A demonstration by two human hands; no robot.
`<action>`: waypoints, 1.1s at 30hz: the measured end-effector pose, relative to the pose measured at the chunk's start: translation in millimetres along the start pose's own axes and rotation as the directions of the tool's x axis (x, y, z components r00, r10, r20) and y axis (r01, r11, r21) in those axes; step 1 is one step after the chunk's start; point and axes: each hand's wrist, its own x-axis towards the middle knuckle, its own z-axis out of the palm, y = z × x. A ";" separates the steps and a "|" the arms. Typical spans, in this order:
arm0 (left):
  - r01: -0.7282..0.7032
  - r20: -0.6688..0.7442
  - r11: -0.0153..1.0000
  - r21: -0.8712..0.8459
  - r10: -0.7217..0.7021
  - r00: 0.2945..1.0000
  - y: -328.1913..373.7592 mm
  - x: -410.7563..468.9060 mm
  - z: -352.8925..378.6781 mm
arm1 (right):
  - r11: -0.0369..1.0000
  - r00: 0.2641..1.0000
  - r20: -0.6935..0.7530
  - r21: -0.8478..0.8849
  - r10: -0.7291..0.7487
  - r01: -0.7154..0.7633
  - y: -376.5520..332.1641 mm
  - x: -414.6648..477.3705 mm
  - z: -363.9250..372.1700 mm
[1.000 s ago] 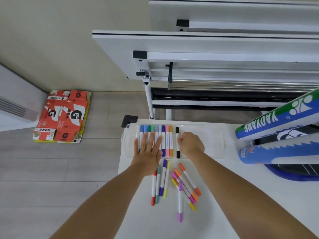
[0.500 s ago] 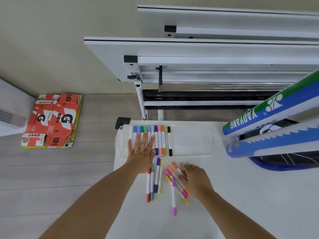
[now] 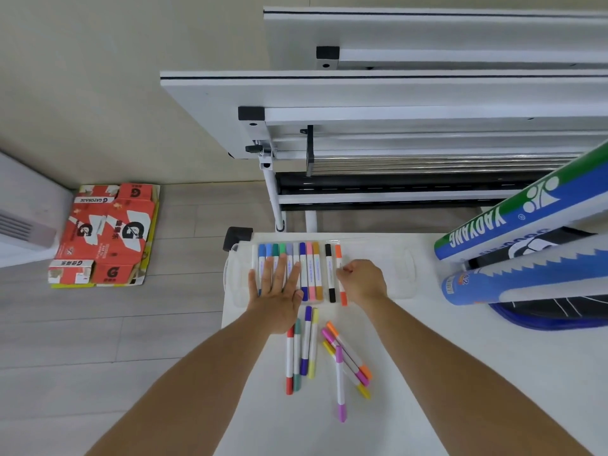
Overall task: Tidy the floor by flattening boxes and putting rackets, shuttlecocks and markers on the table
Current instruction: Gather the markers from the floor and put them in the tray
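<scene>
Right hand (image 3: 362, 281) pinches the orange marker (image 3: 339, 255) mid-barrel (light, stiff, probably slippery); left hand (image 3: 276, 291) lies flat, fingers spread, on the row of markers (image 3: 310, 268).

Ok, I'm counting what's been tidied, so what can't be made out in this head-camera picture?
All in the head view:
The markers in the tray: the left hand covers several, so the count is unsure.
The orange marker: barrel partly behind the right hand pinching it.
The shuttlecock tubes: cut by the right edge; contents unseen.
The racket bag: mostly under the tubes.
Marker print: too small.
</scene>
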 end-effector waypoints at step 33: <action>0.011 -0.006 0.998 -0.060 -0.012 1.000 0.6 -6.4 -4.7 | 0.885 0.941 0.047 -0.327 -0.335 0.331 66.0 -122.7 19.6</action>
